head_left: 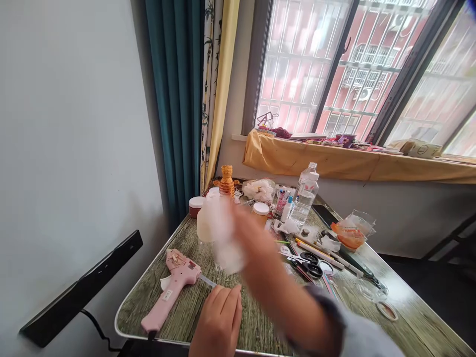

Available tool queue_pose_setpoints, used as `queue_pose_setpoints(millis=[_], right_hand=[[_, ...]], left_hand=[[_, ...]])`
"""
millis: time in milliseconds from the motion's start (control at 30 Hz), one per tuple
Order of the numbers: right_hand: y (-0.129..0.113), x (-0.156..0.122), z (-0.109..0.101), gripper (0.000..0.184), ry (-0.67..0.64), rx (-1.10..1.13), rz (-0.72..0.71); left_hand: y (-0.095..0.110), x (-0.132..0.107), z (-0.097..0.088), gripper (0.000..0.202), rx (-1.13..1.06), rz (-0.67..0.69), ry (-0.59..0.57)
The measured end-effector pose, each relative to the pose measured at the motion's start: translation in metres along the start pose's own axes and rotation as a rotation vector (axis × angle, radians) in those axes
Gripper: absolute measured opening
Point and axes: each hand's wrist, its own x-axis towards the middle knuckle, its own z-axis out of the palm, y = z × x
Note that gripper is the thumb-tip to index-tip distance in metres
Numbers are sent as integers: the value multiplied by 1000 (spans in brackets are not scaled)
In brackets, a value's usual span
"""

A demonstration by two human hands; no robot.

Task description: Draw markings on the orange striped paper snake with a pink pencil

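Note:
My right hand (pixel 256 238), smeared by motion, is raised over the middle of the table. It is closed on a blurred white thing (pixel 221 228), pale and partly see-through at its lower end; its kind is unclear. Near the table's front edge my left hand (pixel 216 320) rests with its fingers curled and pressed together, and what lies under them is hidden. A pink glue gun (pixel 178 280) lies on its side left of that hand. From its back a clear glue stick (pixel 207 280) reaches up to my left fingertips.
Jars with white lids (pixel 261 209), a brown woven figure (pixel 226 183) and clear plastic bottles (pixel 305 198) stand at the back. Black-handled scissors (pixel 311 264), pens (pixel 320 254) and an orange-printed bag (pixel 351 232) lie on the right. A wall (pixel 74 124) borders the left.

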Motion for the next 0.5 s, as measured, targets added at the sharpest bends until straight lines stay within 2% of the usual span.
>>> queue_pose_setpoints(millis=[100, 133, 167, 200, 233, 300, 367, 400, 433, 467, 500], right_hand=[[-12, -1, -31, 52, 114, 9, -16], [-15, 0, -44, 54, 249, 4, -3], [-16, 2, -55, 53, 487, -29, 59], [-16, 4, -62, 53, 704, -61, 179], [-15, 6, -64, 53, 754, -83, 138], [-11, 9, -55, 47, 496, -33, -86], [-7, 11, -41, 37, 359, 1, -191], [-6, 11, -37, 38, 362, 7, -181], [-6, 12, -36, 43, 430, 10, -150], [-6, 13, -38, 48, 489, 16, -72], [-7, 15, -41, 51, 606, 53, 45]], left_hand=[[-1, -1, 0, 37, 4, 14, 15], [-1, -1, 0, 34, -2, 10, 6], [0, -1, 0, 30, -11, 2, -9], [1, -1, -1, 27, -18, -8, -25], [2, -1, -2, 26, -22, -19, -38], [3, -1, -2, 29, -19, -32, -44], [4, -1, -3, 31, -15, -34, -42], [4, -1, -3, 31, -19, -34, -44], [4, -1, -3, 30, -26, -36, -50], [4, -1, -2, 28, -35, -39, -59], [4, -1, -2, 26, -43, -44, -66]])
